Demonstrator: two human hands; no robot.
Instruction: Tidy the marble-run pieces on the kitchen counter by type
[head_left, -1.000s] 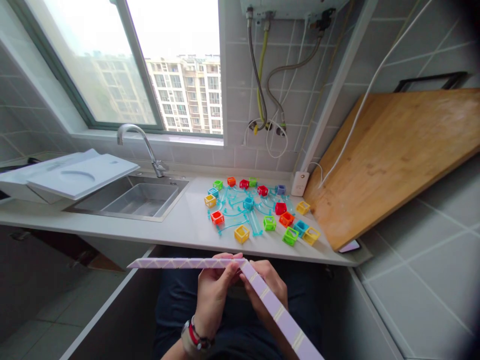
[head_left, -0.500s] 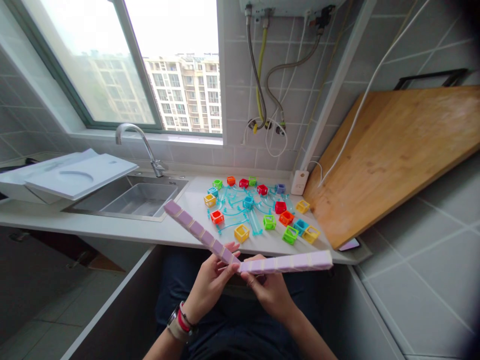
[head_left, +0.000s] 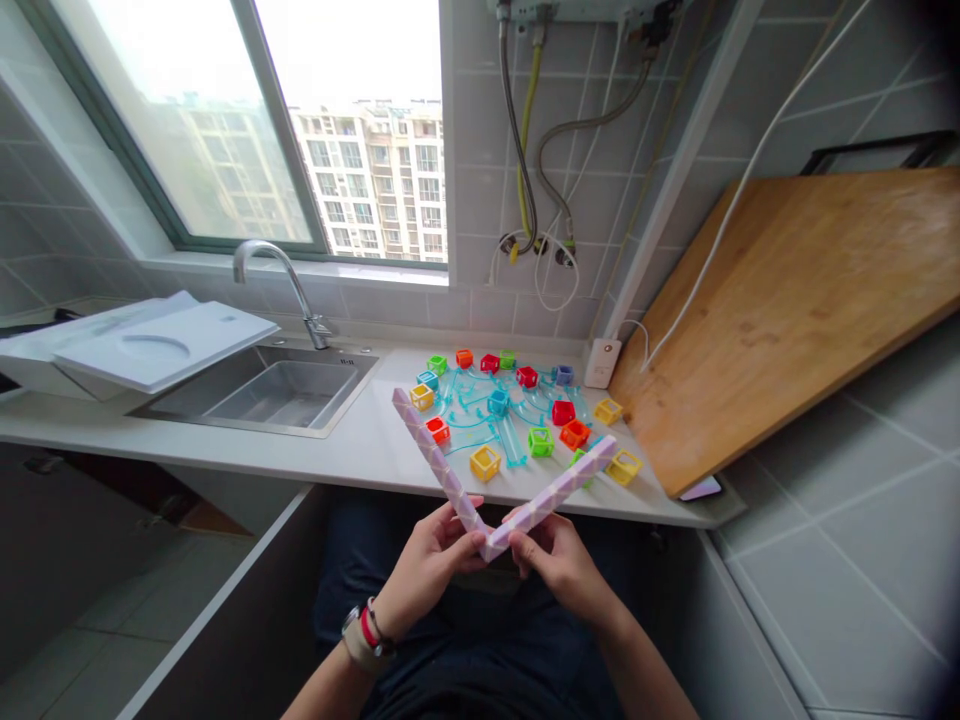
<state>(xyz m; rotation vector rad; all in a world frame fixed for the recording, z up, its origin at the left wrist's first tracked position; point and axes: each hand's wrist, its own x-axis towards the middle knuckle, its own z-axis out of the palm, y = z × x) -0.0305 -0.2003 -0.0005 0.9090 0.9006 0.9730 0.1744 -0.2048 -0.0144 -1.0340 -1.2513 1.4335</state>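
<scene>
The left hand (head_left: 429, 562) and right hand (head_left: 561, 565) pinch a lilac strip (head_left: 556, 492) near its fold, fingers closed on its smooth, segmented surface, holding it as a V before the white counter (head_left: 352, 458). Beyond its arms lie open-framed plastic cubes (head_left: 564, 413) and translucent blue pieces (head_left: 511, 442); a grainy wooden board (head_left: 795, 310) leans at right.
</scene>
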